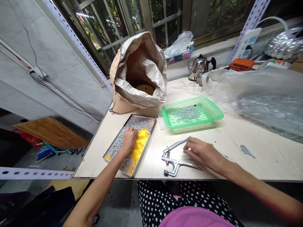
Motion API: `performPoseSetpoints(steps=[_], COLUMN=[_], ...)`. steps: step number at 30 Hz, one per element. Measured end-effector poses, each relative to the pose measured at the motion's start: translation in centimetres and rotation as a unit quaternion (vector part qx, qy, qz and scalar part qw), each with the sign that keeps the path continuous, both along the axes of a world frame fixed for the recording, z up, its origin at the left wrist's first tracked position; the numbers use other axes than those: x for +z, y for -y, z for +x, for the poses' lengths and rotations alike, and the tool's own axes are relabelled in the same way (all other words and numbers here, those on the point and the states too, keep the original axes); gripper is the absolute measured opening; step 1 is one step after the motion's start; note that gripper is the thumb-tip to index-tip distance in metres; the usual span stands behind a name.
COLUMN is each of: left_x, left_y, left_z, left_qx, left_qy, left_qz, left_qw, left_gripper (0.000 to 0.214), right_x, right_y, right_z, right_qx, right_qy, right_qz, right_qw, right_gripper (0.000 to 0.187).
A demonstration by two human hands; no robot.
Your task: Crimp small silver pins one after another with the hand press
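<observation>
In the tray (115, 136), pins (139, 121) are fingered by the left hand (129, 138), grasp unseen; pliers (174, 159), kept handy, are touched by the slack, unclenched right hand (201, 153).

Shiny metal pliers (174, 159); green plastic basket (214, 108); crumpled paper sack (142, 63).

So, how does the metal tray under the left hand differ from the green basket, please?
The metal tray is grey and solid-walled, with yellow lining showing; the green basket is plastic and perforated. The left hand rests in the tray; the basket stands untouched. Both hold small silvery pieces.
</observation>
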State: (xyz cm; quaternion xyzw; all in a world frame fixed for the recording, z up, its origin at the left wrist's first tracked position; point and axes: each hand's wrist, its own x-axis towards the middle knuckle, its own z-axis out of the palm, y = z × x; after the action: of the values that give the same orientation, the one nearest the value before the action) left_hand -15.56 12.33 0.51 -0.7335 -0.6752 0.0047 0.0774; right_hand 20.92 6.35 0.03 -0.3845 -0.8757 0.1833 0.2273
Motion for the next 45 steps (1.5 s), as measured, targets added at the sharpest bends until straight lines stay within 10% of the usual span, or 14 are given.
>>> performPoseSetpoints(steps=[16, 23, 30, 39, 43, 45], left_x=[1.0, 1.7, -2.5, -1.6, -1.3, -1.2], left_y=[-1.8, 6.2, 11.7, 12.5, 12.2, 12.0], left_z=[1.0, 6.3, 7.8, 8.3, 8.9, 9.5], left_qx=[-0.024, -0.094, -0.162, -0.131, -0.05, 0.057], left_qy=[0.037, 0.252, 0.12, 0.077, 0.265, 0.419], left_qz=[-0.05, -0.112, -0.149, -0.158, -0.174, -0.219], left_qw=[0.998, 0.956, 0.968, 0.976, 0.947, 0.88], left_gripper=[0.022, 0.019, 0.026, 0.029, 0.018, 0.018], right_x=[-4.1, -4.2, -4.0, -4.9, -5.0, -5.0], right_y=[4.3, 3.8, 3.7, 3.8, 3.9, 4.1], right_z=[-2.0, -2.0, -2.1, -1.9, -2.0, -2.0], right_qx=[-0.012, 0.001, -0.005, -0.011, -0.01, -0.011], right_qy=[0.037, 0.077, 0.102, 0.069, 0.074, 0.078], right_qz=[0.008, 0.014, 0.007, 0.03, 0.055, 0.082], right_qw=[0.999, 0.997, 0.995, 0.997, 0.996, 0.994], right_gripper=[0.018, 0.02, 0.016, 0.016, 0.014, 0.014])
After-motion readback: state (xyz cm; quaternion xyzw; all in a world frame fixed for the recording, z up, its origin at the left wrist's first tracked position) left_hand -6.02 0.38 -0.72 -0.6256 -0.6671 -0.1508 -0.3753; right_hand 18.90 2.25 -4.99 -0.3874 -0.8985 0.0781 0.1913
